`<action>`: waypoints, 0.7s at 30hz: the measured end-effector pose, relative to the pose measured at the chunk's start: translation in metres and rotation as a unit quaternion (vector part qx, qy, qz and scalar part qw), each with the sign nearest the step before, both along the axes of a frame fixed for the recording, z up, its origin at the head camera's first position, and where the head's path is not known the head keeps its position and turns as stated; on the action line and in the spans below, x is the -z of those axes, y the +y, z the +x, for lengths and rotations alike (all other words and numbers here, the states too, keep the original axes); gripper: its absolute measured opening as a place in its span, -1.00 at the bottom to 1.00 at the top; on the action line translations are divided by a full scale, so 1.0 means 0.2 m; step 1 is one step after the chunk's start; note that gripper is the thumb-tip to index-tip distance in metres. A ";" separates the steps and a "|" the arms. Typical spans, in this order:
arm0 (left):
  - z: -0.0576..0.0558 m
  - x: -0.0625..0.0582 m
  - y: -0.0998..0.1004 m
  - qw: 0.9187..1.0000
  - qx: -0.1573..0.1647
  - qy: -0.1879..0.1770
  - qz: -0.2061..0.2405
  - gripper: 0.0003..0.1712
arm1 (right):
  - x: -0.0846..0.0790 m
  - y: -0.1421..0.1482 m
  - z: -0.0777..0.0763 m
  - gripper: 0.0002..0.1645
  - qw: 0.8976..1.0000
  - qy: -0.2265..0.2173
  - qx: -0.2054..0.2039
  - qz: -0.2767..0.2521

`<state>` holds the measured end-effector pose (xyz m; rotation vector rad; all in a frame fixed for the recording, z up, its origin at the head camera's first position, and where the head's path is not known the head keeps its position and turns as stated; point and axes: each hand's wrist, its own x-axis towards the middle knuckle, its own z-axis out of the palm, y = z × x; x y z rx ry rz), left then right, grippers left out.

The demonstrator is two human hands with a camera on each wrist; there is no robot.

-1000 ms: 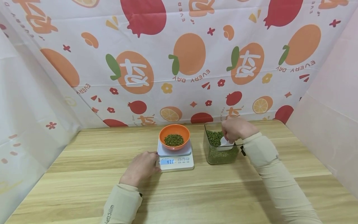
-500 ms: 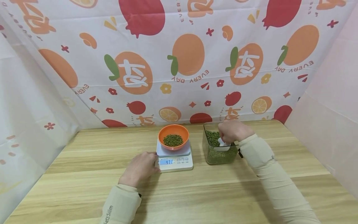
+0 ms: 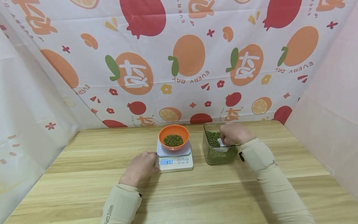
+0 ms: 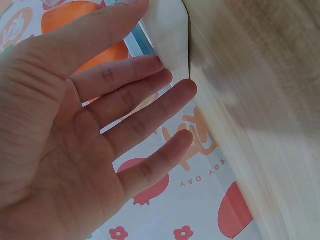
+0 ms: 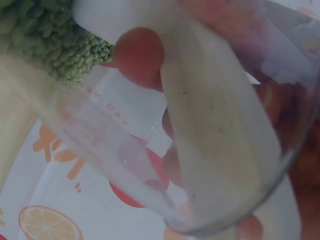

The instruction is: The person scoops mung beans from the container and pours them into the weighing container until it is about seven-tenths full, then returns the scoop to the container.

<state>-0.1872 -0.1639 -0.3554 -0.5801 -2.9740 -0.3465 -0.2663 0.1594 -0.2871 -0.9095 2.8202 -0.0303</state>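
Note:
A white kitchen scale [image 3: 176,168] bears an orange bowl [image 3: 174,148] with green mung beans [image 3: 173,140] in its bottom. The lit display seems to read 471, its decimal point unclear. My left hand [image 3: 141,166] touches the scale's left edge; in the left wrist view its fingers [image 4: 145,122] are fairly straight. Right of the scale stands a clear container [image 3: 207,154], partly full of mung beans [image 3: 212,138]. Inside its mouth, my right hand [image 3: 236,133] grips a white scoop [image 3: 221,149]. The scoop's handle fills much of the right wrist view; its load is hidden.
The wooden table [image 3: 179,199] carries the scale and container close to its back edge. Behind rises a fruit-printed cloth [image 3: 156,102], with pale cloth at both sides. A narrow strip of tabletop separates the scale from the container.
My right hand and the scoop have shifted slightly left inside the container over the second, with the scoop's tilt changing a little. The left hand, scale and display stay the same.

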 end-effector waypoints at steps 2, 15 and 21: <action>0.00 0.00 0.00 1.000 0.001 -0.003 0.001 -0.80 | 0.00 0.00 0.00 -0.59 1.000 0.004 0.001 0.000; 0.00 0.01 0.01 1.000 0.002 -0.006 -0.010 -0.72 | 0.05 -0.01 0.00 -0.63 1.000 0.011 0.006 -0.022; 0.00 0.01 0.01 1.000 -0.001 0.002 -0.006 -0.72 | 0.09 -0.04 0.00 -0.66 0.998 0.059 -0.013 -0.021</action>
